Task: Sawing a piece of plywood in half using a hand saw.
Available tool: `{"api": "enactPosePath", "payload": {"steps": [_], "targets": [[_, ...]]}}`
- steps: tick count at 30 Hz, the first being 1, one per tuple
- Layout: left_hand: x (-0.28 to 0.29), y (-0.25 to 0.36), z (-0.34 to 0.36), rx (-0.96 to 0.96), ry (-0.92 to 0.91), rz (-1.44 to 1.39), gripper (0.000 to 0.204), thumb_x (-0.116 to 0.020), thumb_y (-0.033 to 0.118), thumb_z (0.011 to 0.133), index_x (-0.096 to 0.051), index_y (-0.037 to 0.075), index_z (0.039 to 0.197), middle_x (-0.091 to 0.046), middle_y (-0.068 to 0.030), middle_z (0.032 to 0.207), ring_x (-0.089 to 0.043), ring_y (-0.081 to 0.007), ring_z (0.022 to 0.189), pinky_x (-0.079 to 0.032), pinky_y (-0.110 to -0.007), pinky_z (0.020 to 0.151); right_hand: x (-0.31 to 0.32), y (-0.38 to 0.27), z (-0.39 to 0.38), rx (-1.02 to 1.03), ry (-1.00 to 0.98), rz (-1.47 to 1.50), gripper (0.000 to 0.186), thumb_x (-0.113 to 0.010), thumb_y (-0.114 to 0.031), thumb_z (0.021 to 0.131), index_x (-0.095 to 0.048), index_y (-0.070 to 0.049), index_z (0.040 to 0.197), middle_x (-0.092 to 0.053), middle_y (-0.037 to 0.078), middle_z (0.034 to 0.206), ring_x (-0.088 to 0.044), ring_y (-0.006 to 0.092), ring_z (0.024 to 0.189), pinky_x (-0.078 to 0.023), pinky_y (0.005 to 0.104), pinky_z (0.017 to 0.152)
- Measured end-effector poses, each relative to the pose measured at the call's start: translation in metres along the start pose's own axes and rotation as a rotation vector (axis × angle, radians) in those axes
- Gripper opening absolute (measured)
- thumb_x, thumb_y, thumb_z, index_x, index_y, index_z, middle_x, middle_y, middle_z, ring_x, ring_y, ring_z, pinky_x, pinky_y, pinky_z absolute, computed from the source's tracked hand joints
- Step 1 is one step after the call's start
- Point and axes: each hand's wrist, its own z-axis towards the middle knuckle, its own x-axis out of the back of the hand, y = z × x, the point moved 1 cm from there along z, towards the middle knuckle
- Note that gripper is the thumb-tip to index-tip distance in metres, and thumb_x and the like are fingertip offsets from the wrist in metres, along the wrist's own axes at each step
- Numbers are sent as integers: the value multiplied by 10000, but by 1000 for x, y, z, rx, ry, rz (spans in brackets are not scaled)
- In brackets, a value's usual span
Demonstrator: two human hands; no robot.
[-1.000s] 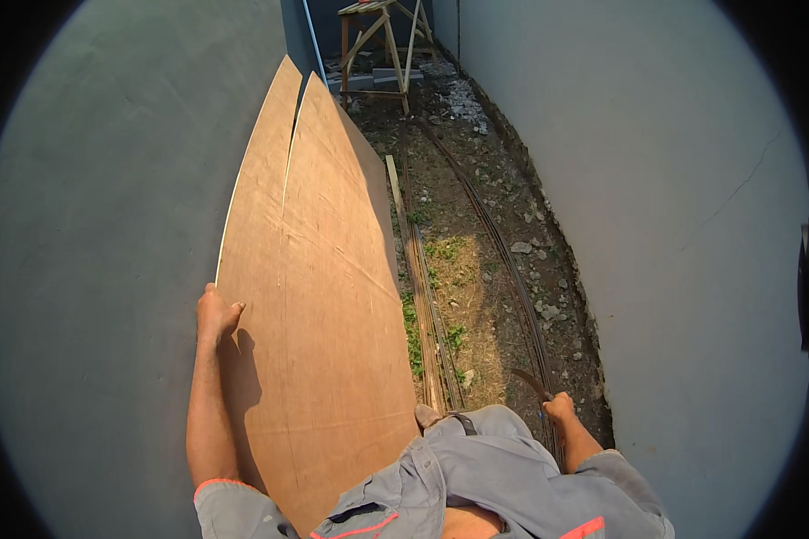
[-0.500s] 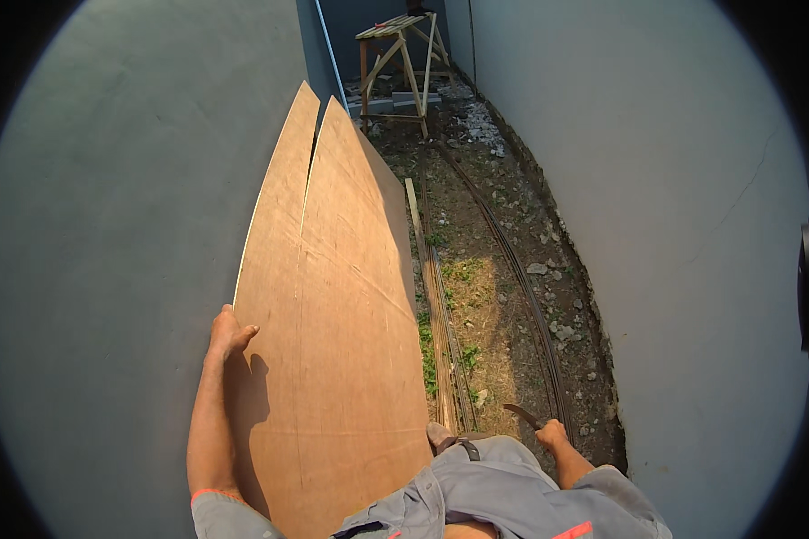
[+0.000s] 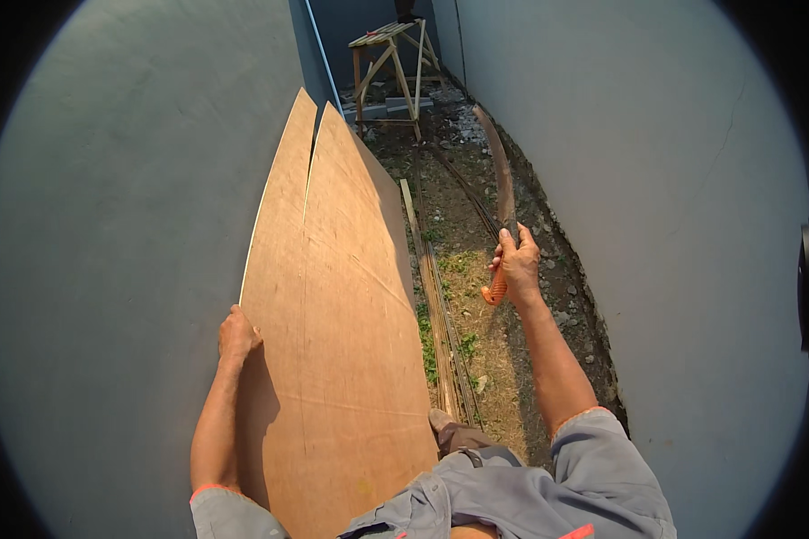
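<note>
Thin brown plywood sheets [image 3: 333, 296] lean against the grey wall on my left. My left hand [image 3: 237, 334] grips the top edge of the nearest sheet. My right hand [image 3: 515, 262] is raised in front of me and closed around the orange handle of a hand saw [image 3: 502, 184], whose long rusty blade points away from me along the passage.
I stand in a narrow passage between two grey walls [image 3: 656, 180]. The ground is dirt with patches of grass and stones. Long wooden slats [image 3: 436, 296] lie along the ground beside the plywood. A wooden sawhorse [image 3: 394, 63] stands at the far end.
My right hand has come up from beside my hip, lifting the saw into view in front of me. My left hand stays on the plywood edge.
</note>
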Motion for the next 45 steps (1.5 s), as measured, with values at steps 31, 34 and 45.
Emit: {"api": "enactPosePath", "payload": {"steps": [31,34,45], "targets": [[16,3,-12,-59,94,-8,353,-742,87,860,-503,-63,1072,-690,-303,934,-694,-472,927,-567,-506,808,-208,127,-204,-465,-476,215,651,-469,-83,1031,-255,-105,1645,-506,13,717,-507,95,511,-525,286,475],[6,9,-7,-110,100,-58,345,-738,90,867,-503,-62,1068,-687,-303,925,-693,-472,915,-564,-507,796,-258,140,-147,-410,-493,105,658,-475,-87,1024,-253,-96,1644,-526,23,729,-518,102,508,-524,286,475],[11,-10,-17,-98,88,-123,333,-715,72,878,-506,-64,1099,-685,-313,931,-687,-476,918,-553,-511,804,-256,137,-207,-385,-459,135,650,-438,-60,1023,-242,-80,1642,-612,49,872,-537,95,524,-540,291,486]]}}
